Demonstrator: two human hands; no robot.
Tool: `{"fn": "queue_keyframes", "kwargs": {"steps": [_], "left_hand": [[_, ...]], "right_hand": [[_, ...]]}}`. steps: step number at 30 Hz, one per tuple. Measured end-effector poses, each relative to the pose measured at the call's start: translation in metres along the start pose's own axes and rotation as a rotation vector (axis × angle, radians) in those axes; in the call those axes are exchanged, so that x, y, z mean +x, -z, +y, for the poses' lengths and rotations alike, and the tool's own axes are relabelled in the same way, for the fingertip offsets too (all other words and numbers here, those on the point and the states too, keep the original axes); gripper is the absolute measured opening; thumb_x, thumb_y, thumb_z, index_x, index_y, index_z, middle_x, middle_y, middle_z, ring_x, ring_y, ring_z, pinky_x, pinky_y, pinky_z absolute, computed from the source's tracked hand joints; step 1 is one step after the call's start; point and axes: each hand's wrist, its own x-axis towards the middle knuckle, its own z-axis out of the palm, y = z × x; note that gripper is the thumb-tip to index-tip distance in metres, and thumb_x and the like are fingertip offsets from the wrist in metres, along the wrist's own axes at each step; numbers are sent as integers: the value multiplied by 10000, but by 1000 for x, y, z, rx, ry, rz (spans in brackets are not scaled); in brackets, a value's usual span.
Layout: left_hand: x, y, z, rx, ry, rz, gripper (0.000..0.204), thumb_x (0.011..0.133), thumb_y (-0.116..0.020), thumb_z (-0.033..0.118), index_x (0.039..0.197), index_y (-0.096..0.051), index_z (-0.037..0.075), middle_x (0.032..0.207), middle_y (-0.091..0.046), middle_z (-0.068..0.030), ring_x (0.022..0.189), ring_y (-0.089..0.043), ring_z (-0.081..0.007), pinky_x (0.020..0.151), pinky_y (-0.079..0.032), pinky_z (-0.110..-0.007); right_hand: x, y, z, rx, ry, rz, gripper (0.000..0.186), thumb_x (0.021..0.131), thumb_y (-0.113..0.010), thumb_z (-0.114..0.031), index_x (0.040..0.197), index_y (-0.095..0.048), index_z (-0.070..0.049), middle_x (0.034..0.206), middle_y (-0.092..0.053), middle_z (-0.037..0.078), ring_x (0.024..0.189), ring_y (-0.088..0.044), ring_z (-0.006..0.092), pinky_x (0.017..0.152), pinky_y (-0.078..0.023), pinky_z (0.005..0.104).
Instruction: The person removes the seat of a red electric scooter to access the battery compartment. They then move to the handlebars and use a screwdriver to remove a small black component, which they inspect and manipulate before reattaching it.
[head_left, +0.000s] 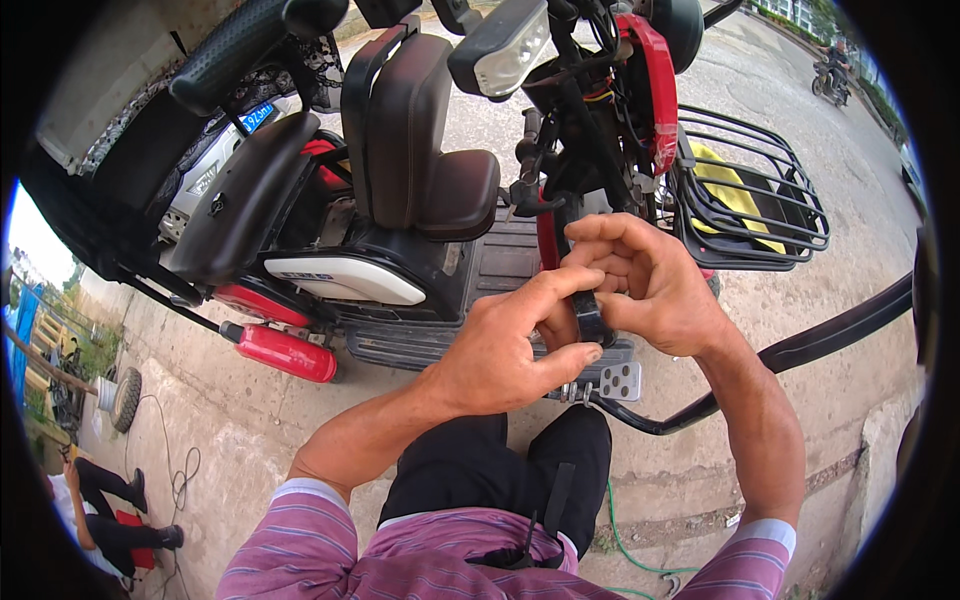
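Note:
Both my hands meet in front of my body around a small black roll of electrical tape (pixel 590 318). My left hand (pixel 500 345) grips it with the thumb below and the fingers above. At the roll's other side, my right hand (pixel 650 285) is curled, its thumb pressed against the black band and its index finger bent above. Parts of the roll are hidden by the fingers. Just behind my hands stands a three-wheeled vehicle with a dark brown seat (pixel 455 190), a ridged black footboard (pixel 410 345) and a silver pedal (pixel 620 381).
A black wire basket (pixel 750 190) holding something yellow is at the vehicle's front. A headlight (pixel 512 60) hangs near the handlebar. A black bent tube (pixel 830 340) crosses at right. A green hose (pixel 625 545) lies on the ground. Someone sits at lower left (pixel 95 515); a motorcyclist (pixel 832 75) is far off.

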Motion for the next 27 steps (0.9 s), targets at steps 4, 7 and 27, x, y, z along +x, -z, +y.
{"fn": "queue_keyframes", "kwargs": {"steps": [4,7,27], "left_hand": [[-5,3,-1,54,-49,89,594,793,-772,45,1327,-514,19,815,-695,-87,718,-693,-176,686,-538,-321],[-4,2,-14,133,-190,163,621,756,-780,9,1322,-524,12,930,-700,-102,729,-689,-156,724,-542,-302],[-3,-8,-23,329,-563,473,489,689,-802,-68,1145,-707,78,1029,-587,-87,792,-632,-195,636,-525,-292]], "right_hand": [[0,1,-6,74,-44,-50,582,803,-662,-19,1356,-497,64,1200,-621,138,1097,-615,169,924,-509,314],[-2,4,-6,15,-165,-188,647,828,-804,-216,1331,-517,74,1108,-654,130,1031,-630,162,908,-513,317],[-2,2,5,-125,15,-134,657,775,-856,-112,1324,-532,49,986,-683,92,899,-661,126,779,-544,290]]}}
